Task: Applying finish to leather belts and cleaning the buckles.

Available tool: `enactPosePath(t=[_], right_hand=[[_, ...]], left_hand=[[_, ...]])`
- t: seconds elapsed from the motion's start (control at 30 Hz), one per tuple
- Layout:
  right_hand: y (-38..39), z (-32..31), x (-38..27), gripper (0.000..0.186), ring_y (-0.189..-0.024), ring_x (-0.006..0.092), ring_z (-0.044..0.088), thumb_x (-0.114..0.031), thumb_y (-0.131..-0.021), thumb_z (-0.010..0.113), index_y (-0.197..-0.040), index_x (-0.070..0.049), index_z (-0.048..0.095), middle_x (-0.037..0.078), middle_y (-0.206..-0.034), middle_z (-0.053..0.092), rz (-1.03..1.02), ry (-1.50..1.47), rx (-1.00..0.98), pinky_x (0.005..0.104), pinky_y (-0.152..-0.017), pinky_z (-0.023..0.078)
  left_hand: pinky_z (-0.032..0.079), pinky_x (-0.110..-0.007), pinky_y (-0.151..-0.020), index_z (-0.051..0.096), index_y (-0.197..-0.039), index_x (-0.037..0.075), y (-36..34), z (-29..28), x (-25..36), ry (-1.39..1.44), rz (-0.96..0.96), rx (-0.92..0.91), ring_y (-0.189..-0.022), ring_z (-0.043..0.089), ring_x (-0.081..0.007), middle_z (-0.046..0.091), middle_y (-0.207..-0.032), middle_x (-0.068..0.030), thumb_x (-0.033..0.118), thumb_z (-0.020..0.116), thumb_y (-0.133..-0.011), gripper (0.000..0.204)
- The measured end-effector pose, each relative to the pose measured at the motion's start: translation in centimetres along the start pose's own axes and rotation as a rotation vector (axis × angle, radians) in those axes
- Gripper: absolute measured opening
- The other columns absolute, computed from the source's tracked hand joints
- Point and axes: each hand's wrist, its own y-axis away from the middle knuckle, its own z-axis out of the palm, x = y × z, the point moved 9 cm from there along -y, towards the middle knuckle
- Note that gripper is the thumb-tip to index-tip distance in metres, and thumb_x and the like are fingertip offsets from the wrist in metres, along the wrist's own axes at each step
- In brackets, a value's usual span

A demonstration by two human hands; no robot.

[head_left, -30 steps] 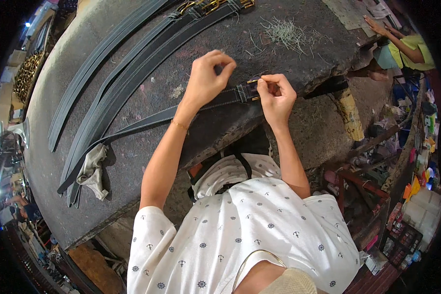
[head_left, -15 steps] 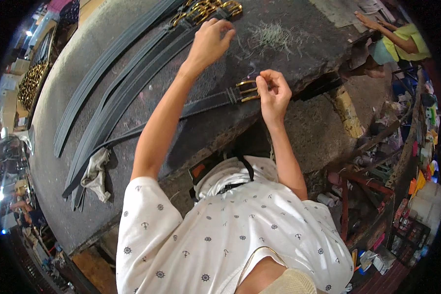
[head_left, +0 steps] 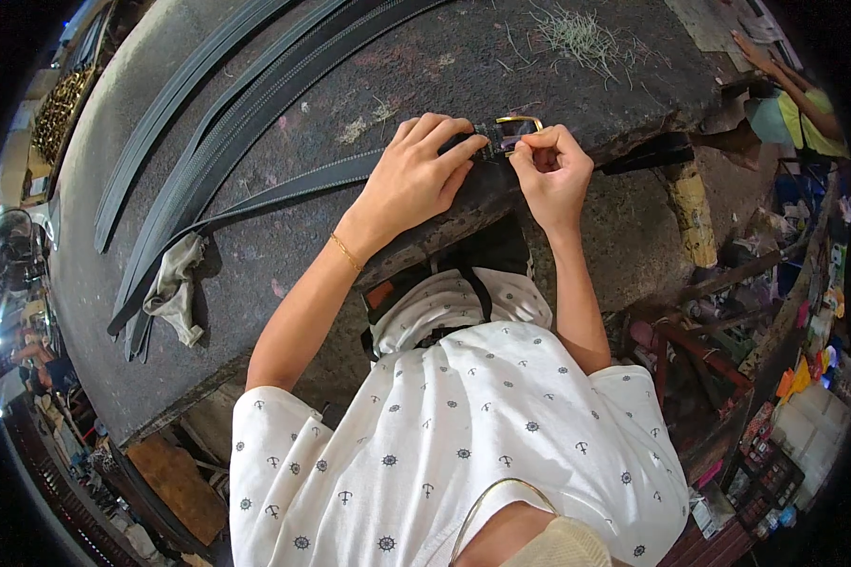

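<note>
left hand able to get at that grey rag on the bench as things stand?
Probably yes. The left hand rests on the belt; the rag lies open on the bench to its left, nothing covering it.
</note>
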Motion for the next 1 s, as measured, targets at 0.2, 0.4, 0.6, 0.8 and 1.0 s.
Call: enactPosePath(t=[0.2,0.4,0.6,0.8,1.0], right_hand=[[0.3,0.3,-0.2,0.008,-0.058,0.0017,0.044,0.0,-0.077,0.073,-0.08,0.0,0.065,-0.003,-0.068,0.059,0.0,0.065,-0.021,0.0205,-0.05,0.036],[0.3,0.3,-0.5,0.008,-0.058,0.0019,0.045,0.0,-0.077,0.073,-0.08,0.0,0.066,-0.003,-0.069,0.061,-0.039,0.101,-0.025,0.0205,-0.051,0.037],[0.2,0.5,-1.1,0.009,-0.058,0.0022,0.045,0.001,-0.076,0.073,-0.079,0.0,0.065,-0.002,-0.069,0.062,-0.068,0.146,-0.033,0.0209,-0.051,0.037],[0.2,0.3,-0.2,0.008,-0.061,0.001,0.046,0.001,-0.079,0.073,-0.08,-0.001,0.065,-0.004,-0.073,0.06,0.004,0.078,-0.047,0.0199,-0.053,0.038],[-0.7,-0.7,-0.1,0.007,-0.065,0.0004,0.05,0.003,-0.085,0.069,-0.083,0.0,0.063,-0.004,-0.076,0.058,0.032,-0.114,0.016,0.0177,-0.056,0.039]], left_hand=[[0.047,-0.043,-0.096,0.068,-0.114,0.006,0.2,0.2,-0.3,0.016,-0.015,0.002,-0.109,0.058,-0.029,0.062,-0.118,-0.009,0.009,0.071,-0.083,0.031],[0.047,-0.043,-0.096,0.068,-0.113,0.006,0.3,0.1,-0.3,0.02,0.002,0.011,-0.109,0.057,-0.0285,0.062,-0.118,-0.0091,0.009,0.071,-0.083,0.031],[0.048,-0.042,-0.096,0.068,-0.113,0.006,0.4,0.3,-0.4,0.027,0.002,0.022,-0.108,0.057,-0.0286,0.062,-0.118,-0.0096,0.008,0.07,-0.083,0.03],[0.047,-0.042,-0.096,0.068,-0.114,0.005,0.2,0.2,-0.6,0.03,-0.024,0.015,-0.108,0.057,-0.0288,0.062,-0.118,-0.0096,0.009,0.07,-0.084,0.029],[0.046,-0.04,-0.094,0.069,-0.118,0.007,-0.7,0.1,-0.6,0.057,-0.058,-0.032,-0.104,0.058,-0.0275,0.064,-0.114,-0.0104,0.012,0.071,-0.085,0.033]])
